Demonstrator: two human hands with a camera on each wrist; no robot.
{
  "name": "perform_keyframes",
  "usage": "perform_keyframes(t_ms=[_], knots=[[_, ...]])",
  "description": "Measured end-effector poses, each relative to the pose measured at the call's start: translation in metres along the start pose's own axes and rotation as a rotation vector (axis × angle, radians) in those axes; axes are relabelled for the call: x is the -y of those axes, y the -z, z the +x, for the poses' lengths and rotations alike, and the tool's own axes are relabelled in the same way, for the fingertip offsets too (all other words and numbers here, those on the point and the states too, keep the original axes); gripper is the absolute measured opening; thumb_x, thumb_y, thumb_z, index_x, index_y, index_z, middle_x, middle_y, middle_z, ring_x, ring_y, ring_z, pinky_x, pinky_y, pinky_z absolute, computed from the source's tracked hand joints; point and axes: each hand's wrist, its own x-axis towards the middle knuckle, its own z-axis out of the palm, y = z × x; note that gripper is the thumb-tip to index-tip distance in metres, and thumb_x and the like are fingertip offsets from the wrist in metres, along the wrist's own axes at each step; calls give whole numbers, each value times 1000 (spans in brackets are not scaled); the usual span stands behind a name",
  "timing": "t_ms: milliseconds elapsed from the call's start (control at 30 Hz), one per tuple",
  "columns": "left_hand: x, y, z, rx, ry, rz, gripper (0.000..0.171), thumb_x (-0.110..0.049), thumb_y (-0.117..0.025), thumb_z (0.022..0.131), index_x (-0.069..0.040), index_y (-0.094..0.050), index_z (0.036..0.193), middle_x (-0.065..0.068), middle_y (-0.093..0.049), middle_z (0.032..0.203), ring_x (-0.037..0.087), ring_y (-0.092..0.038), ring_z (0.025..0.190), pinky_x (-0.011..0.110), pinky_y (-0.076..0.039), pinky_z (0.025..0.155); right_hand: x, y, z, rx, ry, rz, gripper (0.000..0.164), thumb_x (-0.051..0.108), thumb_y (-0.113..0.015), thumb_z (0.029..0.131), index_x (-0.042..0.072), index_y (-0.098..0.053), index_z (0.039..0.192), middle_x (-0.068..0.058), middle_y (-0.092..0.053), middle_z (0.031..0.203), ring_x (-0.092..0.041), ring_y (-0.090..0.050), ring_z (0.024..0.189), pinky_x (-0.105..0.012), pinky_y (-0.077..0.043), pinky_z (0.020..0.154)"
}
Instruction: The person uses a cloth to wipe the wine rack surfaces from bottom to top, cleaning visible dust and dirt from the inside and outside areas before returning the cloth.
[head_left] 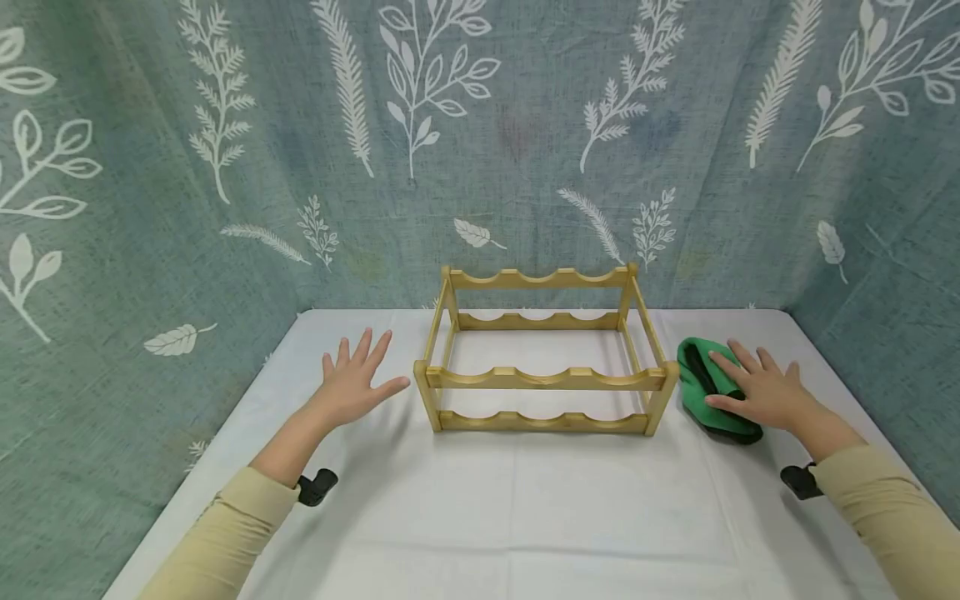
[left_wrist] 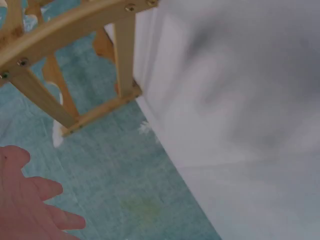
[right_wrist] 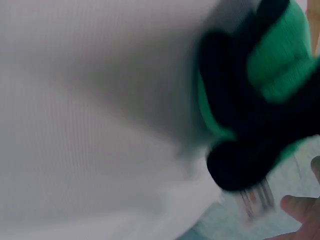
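Observation:
A pale wooden rack (head_left: 547, 381) with scalloped rails, like a bottle rack, stands upright on the white-covered table. My left hand (head_left: 351, 385) is to the left of it, fingers spread and straight, holding nothing. Its fingers (left_wrist: 45, 189) show in the left wrist view, apart from the rack's end frame (left_wrist: 125, 55). At the right lies a folded green cloth item (head_left: 693, 358) with black trim. My right hand (head_left: 768, 393) overlaps this item in the head view, fingers spread. In the right wrist view a white label (right_wrist: 257, 200) sticks out from the black part.
White cloth (head_left: 465, 508) covers the table. A blue-green curtain (head_left: 517, 225) with white leaf prints encloses the back and both sides. Each wrist carries a small black device, one at the left cuff (head_left: 317, 487) and one at the right cuff (head_left: 801, 481).

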Motion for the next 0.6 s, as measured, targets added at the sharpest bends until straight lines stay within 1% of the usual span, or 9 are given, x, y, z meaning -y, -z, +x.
perform_keyframes(t_ms=[200, 333, 400, 500, 600], knots=[[-21, 3, 5, -14, -69, -27, 80, -63, -35, 89, -19, -5, 149, 17, -2, 153, 52, 6, 132, 70, 6, 98, 13, -14, 6, 73, -22, 82, 90, 67, -42, 83, 12, -11, 148, -34, -11, 143, -65, -18, 119, -79, -20, 81], [-29, 3, 9, -27, -125, -51, 73, -59, -34, 92, -22, -10, 149, 10, -11, 154, 50, 0, 134, 68, 3, 100, 17, -24, 13, 118, -46, 118, 96, 70, -46, 79, 9, -14, 147, -38, -6, 142, -69, -19, 114, -74, -32, 76], [-32, 2, 10, -36, -152, -63, 70, -58, -35, 92, -22, -14, 149, 7, -16, 153, 49, -2, 135, 66, 2, 102, 18, -27, 16, 133, -53, 142, 97, 68, -51, 78, 7, -17, 145, -39, -4, 141, -71, -20, 111, -71, -36, 74], [-34, 0, 12, -44, -181, -88, 67, -55, -36, 93, -20, -20, 148, 6, -23, 151, 47, -7, 135, 64, -2, 104, 19, -27, 21, 143, -53, 184, 90, 55, -60, 80, 3, -22, 142, -40, -2, 140, -72, -23, 107, -69, -38, 73], [-34, -3, 16, -40, -189, -107, 66, -55, -35, 94, -18, -24, 147, 8, -25, 150, 47, -11, 135, 64, -4, 104, 22, -25, 24, 157, -61, 217, 80, 39, -63, 80, 0, -26, 139, -40, -2, 139, -72, -25, 104, -69, -37, 76]])
